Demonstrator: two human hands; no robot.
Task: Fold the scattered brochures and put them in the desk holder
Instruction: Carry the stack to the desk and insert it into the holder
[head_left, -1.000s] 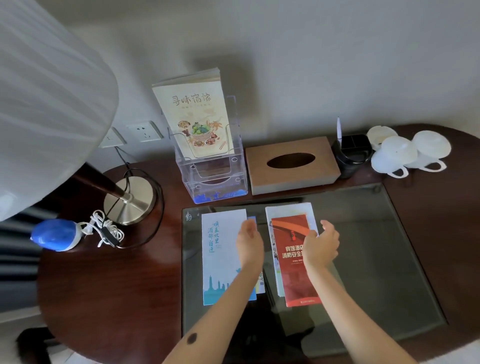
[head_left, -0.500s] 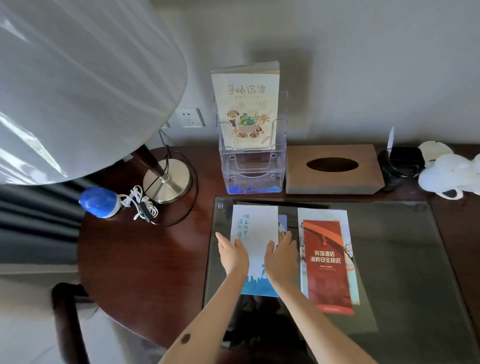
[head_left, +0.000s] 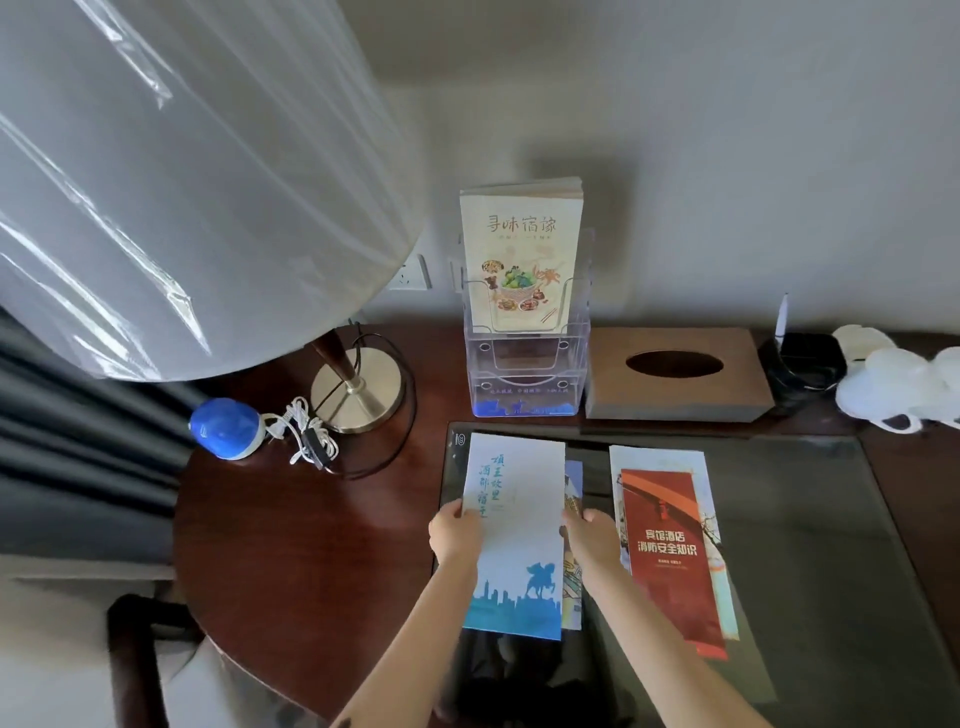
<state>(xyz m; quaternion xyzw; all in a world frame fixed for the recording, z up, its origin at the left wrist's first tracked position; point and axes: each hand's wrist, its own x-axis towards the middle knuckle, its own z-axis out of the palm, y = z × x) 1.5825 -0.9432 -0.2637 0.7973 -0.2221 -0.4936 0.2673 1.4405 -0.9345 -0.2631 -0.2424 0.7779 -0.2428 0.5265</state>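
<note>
Both our hands have moved from the face of the blue brochure (head_left: 519, 530) to its long edges. Our left hand (head_left: 456, 536) pinches the left edge and our right hand (head_left: 594, 538) the right one, we think to lift it evenly. It lies on the glass plate (head_left: 779, 519), near the holder (head_left: 527, 374) and beside the red brochure (head_left: 670, 551).
</note>
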